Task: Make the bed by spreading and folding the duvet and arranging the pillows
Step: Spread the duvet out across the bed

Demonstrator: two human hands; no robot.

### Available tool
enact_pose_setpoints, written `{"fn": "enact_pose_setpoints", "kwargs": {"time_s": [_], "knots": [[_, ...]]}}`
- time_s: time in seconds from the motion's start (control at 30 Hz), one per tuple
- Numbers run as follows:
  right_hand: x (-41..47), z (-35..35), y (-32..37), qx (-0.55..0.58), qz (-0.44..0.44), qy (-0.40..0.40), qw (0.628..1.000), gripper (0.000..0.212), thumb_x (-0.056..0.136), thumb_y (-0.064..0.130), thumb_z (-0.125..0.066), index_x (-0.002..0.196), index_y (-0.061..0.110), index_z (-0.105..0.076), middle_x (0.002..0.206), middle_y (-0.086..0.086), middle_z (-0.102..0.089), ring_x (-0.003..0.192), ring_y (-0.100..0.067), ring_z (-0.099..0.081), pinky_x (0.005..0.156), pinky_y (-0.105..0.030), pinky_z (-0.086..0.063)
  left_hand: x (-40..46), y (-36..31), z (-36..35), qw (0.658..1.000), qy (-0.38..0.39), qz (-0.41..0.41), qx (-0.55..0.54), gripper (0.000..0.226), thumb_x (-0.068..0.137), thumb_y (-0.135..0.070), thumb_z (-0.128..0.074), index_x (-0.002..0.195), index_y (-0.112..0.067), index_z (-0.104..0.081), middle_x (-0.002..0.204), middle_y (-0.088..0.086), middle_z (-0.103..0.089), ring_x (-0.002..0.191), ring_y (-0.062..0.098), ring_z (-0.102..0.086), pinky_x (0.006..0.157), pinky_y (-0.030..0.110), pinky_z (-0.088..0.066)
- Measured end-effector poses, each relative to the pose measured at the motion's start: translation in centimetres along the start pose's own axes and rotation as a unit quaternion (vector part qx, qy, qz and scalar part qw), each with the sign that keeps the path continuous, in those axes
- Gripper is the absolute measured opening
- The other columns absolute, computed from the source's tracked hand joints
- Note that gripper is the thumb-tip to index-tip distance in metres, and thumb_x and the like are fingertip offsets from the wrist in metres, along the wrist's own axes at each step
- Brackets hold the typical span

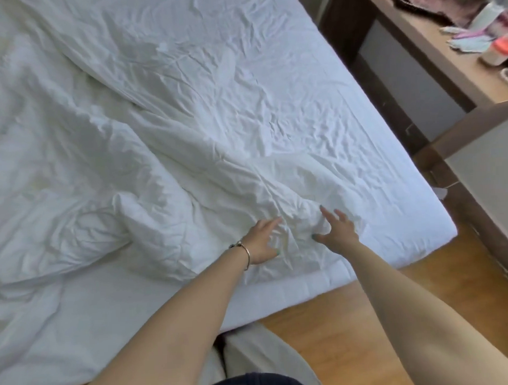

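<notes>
Both arms reach out over the near corner of the bed (379, 221), and the hands are down on the duvet (99, 146). The left hand (262, 240), with a thin bracelet (245, 251) at the wrist, lies on a wrinkled fold of the duvet near the bed's front edge, fingers fairly straight and spread, holding nothing. The right hand (337, 231) is just beside it, nearer the bed's corner, fingers splayed wide and thumb out, fingertips at the cloth; no pinch, no grip. The duvet itself is bunched in a crumpled heap across the bed's left half, one tongue of it running down to the hands. The bed's right half shows bare creased sheet. Beyond the bed's far right side stands a wooden desk (444, 56) with blurred small items. Wood floor (340, 319) lies below the bed's corner.
</notes>
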State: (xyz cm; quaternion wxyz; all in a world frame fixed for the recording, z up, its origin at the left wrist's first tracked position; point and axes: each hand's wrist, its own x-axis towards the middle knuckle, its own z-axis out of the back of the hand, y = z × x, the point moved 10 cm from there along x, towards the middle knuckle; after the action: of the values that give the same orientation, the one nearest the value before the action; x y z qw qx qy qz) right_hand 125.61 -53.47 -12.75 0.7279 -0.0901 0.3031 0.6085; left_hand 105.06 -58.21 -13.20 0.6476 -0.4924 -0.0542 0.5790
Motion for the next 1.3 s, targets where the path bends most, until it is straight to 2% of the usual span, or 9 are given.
{"fn": "enact_pose_setpoints", "kwargs": {"time_s": [0.27,0.33,0.53,0.73,0.87,1.03,1.13,1.23,1.3], "knots": [[-5.6,-4.8,2.7,0.121,0.057,0.005,0.991,0.083,0.087,0.029,-0.068,0.152,0.036,-0.017,0.157,-0.002,-0.011,0.139,-0.028,-0.028,0.100,-0.038,-0.043,-5.8,6.9,-2.4,0.992,-0.028,0.111,0.046,0.075,0.088,-0.024,-0.056,0.152,-0.027,-0.016,0.153,0.006,-0.022,0.136,0.027,-0.030,0.110,0.039,-0.034],[-7.6,-6.3,4.2,0.088,0.084,0.005,0.993,0.080,0.087,0.027,-0.066,0.152,0.032,-0.019,0.159,0.001,-0.004,0.139,-0.028,-0.025,0.095,-0.035,-0.044,-7.4,7.9,-3.1,0.992,-0.039,0.119,0.033,0.070,0.090,-0.022,-0.054,0.151,-0.029,-0.021,0.149,0.005,-0.027,0.133,0.026,-0.034,0.108,0.037,-0.036],[-12.5,-12.3,11.7,0.003,0.165,0.024,0.986,0.074,0.090,0.027,-0.060,0.152,0.029,-0.019,0.160,0.004,0.002,0.144,-0.029,-0.014,0.106,-0.039,-0.039,-14.1,13.6,-4.0,0.976,-0.088,0.198,-0.011,0.060,0.087,-0.020,-0.057,0.143,-0.031,-0.040,0.150,0.001,-0.033,0.136,0.024,-0.034,0.111,0.037,-0.033],[-11.0,-15.0,24.2,-0.062,0.314,-0.022,0.947,0.071,0.084,0.040,-0.066,0.146,0.026,-0.033,0.147,-0.006,-0.025,0.132,-0.030,-0.028,0.094,-0.038,-0.046,-17.7,20.5,6.3,0.915,-0.314,0.251,-0.040,0.049,0.081,-0.006,-0.057,0.127,-0.024,-0.057,0.125,0.007,-0.052,0.121,0.029,-0.046,0.097,0.041,-0.044],[-11.1,-17.1,29.4,-0.022,0.341,0.024,0.940,0.074,0.080,0.044,-0.070,0.144,0.033,-0.034,0.136,-0.003,-0.029,0.121,-0.027,-0.033,0.080,-0.037,-0.052,-20.6,25.0,11.2,0.880,-0.348,0.324,-0.022,0.061,0.082,-0.009,-0.060,0.138,-0.023,-0.044,0.136,0.009,-0.043,0.126,0.033,-0.038,0.096,0.041,-0.043],[-11.9,-18.3,32.4,-0.053,0.310,0.006,0.949,0.081,0.066,0.054,-0.077,0.135,0.039,-0.037,0.129,-0.003,-0.027,0.113,-0.034,-0.031,0.076,-0.042,-0.053,-22.0,26.6,13.1,0.830,-0.397,0.370,-0.126,0.072,0.084,-0.008,-0.061,0.146,-0.022,-0.029,0.146,0.010,-0.027,0.132,0.033,-0.029,0.103,0.034,-0.030],[-13.1,-19.3,34.8,-0.131,0.338,-0.062,0.930,0.075,0.058,0.044,-0.084,0.124,0.029,-0.050,0.127,-0.005,-0.033,0.113,-0.036,-0.032,0.088,-0.047,-0.045,-21.9,27.7,13.3,0.855,-0.379,0.342,-0.086,0.074,0.083,-0.007,-0.058,0.146,-0.031,-0.028,0.148,0.002,-0.023,0.131,0.031,-0.023,0.098,0.044,-0.041],[-14.4,-20.4,37.3,-0.178,0.368,-0.167,0.897,0.059,0.046,0.019,-0.088,0.097,0.017,-0.059,0.105,-0.007,-0.040,0.089,-0.031,-0.042,0.072,-0.042,-0.044,-22.0,30.3,14.7,0.876,-0.352,0.329,-0.012,0.069,0.087,-0.007,-0.054,0.146,-0.031,-0.027,0.143,-0.001,-0.032,0.130,0.027,-0.027,0.097,0.045,-0.042],[-14.5,-22.5,38.0,-0.198,0.343,-0.133,0.909,0.059,0.055,0.031,-0.086,0.105,0.021,-0.056,0.108,-0.006,-0.043,0.091,-0.030,-0.045,0.071,-0.039,-0.041,-21.8,31.8,15.0,0.889,-0.319,0.323,0.068,0.070,0.089,-0.015,-0.057,0.147,-0.032,-0.024,0.142,-0.001,-0.036,0.130,0.028,-0.030,0.103,0.048,-0.036]]}}
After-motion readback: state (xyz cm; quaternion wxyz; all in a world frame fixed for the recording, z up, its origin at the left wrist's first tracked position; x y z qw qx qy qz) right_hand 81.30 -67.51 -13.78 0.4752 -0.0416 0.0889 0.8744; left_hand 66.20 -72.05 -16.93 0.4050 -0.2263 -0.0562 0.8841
